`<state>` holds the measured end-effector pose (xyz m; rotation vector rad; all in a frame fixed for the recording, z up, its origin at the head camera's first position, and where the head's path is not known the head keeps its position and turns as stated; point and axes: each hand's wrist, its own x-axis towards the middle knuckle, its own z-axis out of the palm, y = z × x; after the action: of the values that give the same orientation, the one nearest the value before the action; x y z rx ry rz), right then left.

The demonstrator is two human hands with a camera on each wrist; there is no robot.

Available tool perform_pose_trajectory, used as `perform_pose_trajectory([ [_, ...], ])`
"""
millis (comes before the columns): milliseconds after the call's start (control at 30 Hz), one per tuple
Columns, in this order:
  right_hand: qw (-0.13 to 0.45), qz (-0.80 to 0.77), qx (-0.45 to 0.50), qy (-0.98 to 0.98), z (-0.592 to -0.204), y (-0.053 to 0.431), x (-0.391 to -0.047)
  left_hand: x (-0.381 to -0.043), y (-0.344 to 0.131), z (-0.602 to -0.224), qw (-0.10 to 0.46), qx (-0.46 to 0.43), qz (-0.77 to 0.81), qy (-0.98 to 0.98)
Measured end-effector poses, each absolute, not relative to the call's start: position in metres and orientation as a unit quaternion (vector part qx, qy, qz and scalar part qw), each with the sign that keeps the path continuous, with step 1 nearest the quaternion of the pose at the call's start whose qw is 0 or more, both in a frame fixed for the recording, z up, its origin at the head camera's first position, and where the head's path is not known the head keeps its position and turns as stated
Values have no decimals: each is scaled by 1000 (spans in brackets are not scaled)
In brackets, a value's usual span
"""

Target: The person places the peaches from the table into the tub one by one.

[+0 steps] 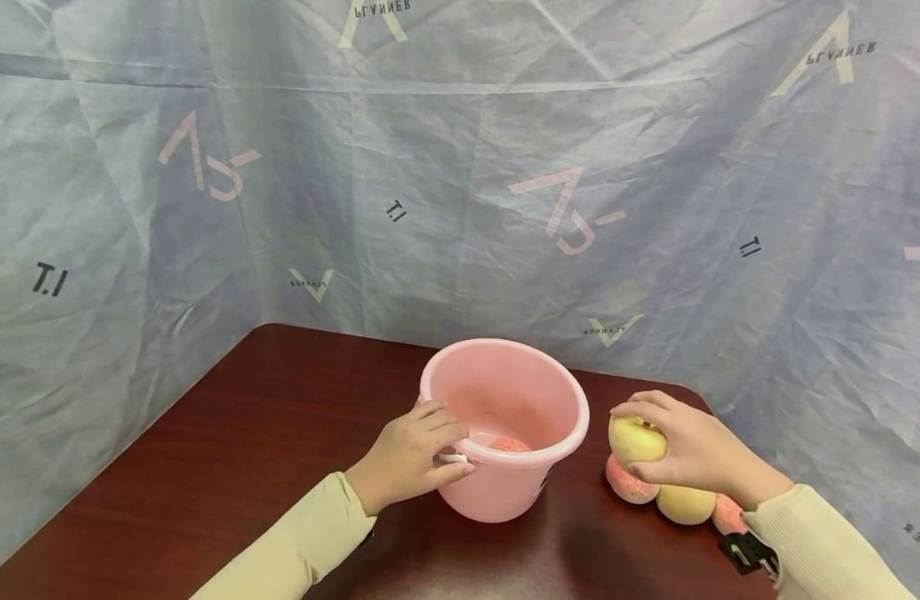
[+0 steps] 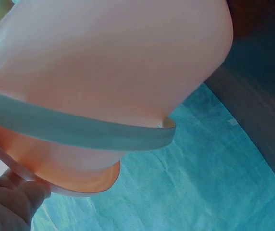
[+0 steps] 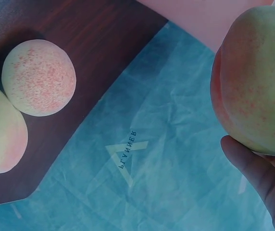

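Head view: left hand [image 1: 411, 454] gripping the pink bucket [image 1: 497, 492] at its near-left rim [image 1: 538, 456], right hand [image 1: 685, 442] clutching a yellow peach [image 1: 632, 443] just right of it. Left wrist view, fingers [image 2: 31, 192] at that rim; right wrist view, yellow peach held well apart from loose peaches [image 3: 39, 77] off left.

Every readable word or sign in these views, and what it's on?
"PLANNER", flipped, repeated: backdrop cloth.
"T.I", dark, repeated: same cloth.
Pale A- or V-shaped signs: same cloth.
Large pink strokes, same cloth: reading uncertain.
Dark mark on the pink bucket: too small to read.
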<state>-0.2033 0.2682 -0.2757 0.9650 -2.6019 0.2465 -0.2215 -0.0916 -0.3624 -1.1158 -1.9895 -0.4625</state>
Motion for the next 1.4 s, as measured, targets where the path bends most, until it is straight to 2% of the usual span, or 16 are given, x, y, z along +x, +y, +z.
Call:
perform_pose_trajectory([
  [600, 161, 79, 357, -917, -273, 256, -211, -223, -91, -367, 414, -433, -178, -780],
  [1400, 170, 76, 366, -912, -262, 243, -214, -224, -90, -366, 417, -432, -172, -781],
])
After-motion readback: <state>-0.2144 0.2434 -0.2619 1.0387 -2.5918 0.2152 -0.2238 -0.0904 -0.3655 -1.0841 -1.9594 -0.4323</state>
